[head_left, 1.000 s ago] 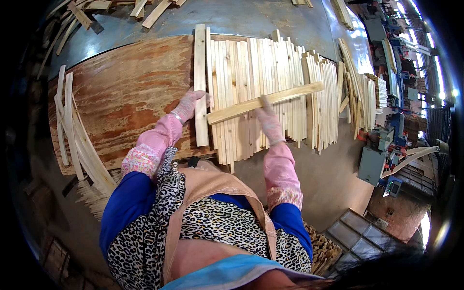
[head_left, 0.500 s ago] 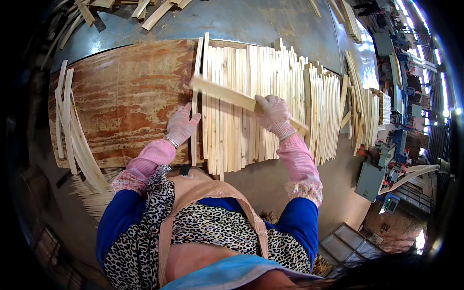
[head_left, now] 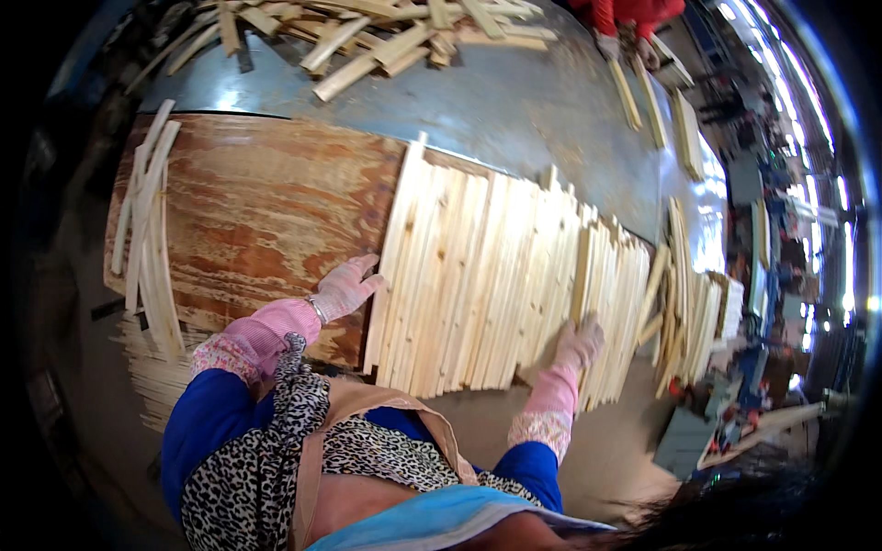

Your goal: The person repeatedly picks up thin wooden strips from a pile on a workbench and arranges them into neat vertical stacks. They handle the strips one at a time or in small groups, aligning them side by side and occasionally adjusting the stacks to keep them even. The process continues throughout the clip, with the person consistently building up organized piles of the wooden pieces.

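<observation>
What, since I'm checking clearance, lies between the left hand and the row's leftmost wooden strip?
Nothing visible: the left hand is at the row's leftmost strip, by its left edge; whether they touch is unclear.

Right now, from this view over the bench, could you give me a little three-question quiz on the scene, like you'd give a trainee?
1. Multiple choice. Where is the person's left hand?
A) At the right end of the row of wood strips
B) At the left edge of the row
C) Out of view
2. True or false: the person's right hand is lower in the picture than the left.
3. Open: what colour are the co-worker's sleeves at the top of the view?

Key: 1. B; 2. True; 3. Red.
</observation>
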Demonstrator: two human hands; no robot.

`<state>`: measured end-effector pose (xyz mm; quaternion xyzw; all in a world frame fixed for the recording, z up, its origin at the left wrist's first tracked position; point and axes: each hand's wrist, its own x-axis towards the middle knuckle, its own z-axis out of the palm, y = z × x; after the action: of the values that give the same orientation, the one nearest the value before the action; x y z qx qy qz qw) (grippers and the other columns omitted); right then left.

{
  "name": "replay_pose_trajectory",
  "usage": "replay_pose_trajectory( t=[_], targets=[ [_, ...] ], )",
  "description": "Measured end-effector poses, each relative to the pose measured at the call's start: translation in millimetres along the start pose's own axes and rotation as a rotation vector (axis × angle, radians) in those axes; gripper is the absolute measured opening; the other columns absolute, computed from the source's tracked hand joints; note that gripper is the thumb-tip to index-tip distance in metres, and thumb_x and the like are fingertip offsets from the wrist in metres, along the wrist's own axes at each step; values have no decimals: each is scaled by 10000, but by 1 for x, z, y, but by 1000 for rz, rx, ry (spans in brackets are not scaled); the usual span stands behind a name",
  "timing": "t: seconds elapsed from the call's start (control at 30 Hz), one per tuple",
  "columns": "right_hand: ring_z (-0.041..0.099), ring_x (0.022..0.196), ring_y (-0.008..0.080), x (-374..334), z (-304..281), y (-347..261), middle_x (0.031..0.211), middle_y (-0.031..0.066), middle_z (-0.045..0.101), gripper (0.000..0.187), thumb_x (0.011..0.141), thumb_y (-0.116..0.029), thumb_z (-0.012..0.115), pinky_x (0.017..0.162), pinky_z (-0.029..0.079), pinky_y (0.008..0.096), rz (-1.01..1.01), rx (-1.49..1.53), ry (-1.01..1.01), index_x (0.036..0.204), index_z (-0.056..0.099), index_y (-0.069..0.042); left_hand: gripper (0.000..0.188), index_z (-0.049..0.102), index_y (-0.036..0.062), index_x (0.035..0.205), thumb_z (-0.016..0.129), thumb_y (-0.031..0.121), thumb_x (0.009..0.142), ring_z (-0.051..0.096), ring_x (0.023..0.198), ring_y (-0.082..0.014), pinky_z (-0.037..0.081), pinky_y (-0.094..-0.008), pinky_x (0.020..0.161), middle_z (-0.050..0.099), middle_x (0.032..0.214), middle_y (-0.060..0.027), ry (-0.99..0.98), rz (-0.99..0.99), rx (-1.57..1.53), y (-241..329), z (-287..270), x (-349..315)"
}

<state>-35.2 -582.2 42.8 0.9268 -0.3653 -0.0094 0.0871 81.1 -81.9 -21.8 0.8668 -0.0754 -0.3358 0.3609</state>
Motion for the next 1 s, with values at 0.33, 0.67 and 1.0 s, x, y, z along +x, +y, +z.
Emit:
replay_pose_trajectory(
  t=[0.33,0.67,1.0],
  targets=[
    [619,1179,403,-43,30,-68,1295,253,629,621,940,-320,698,990,509,493,-110,252,313,1461,537,-24,766,401,134,1569,690,437,928,495,1380,-326,427,-461,1123,453,1556,-179,886,-46,661,-27,-225,213],
    [672,1162,250,-101,-31,-386,1255,161,702,513,999,-122,682,992,553,377,-406,1329,-255,1471,553,32,545,446,12,1402,663,267,972,739,871,-387,590,-518,747,721,1007,-220,315,-16,58,-7,-260,110],
    [665,821,162,-120,-43,-506,1171,87,676,650,1006,-163,631,698,567,308,-102,1446,-1005,1595,375,-68,313,651,88,926,527,335,1073,672,809,-296,530,-454,696,648,814,-124,321,469,6,-42,-221,82]
  ],
)
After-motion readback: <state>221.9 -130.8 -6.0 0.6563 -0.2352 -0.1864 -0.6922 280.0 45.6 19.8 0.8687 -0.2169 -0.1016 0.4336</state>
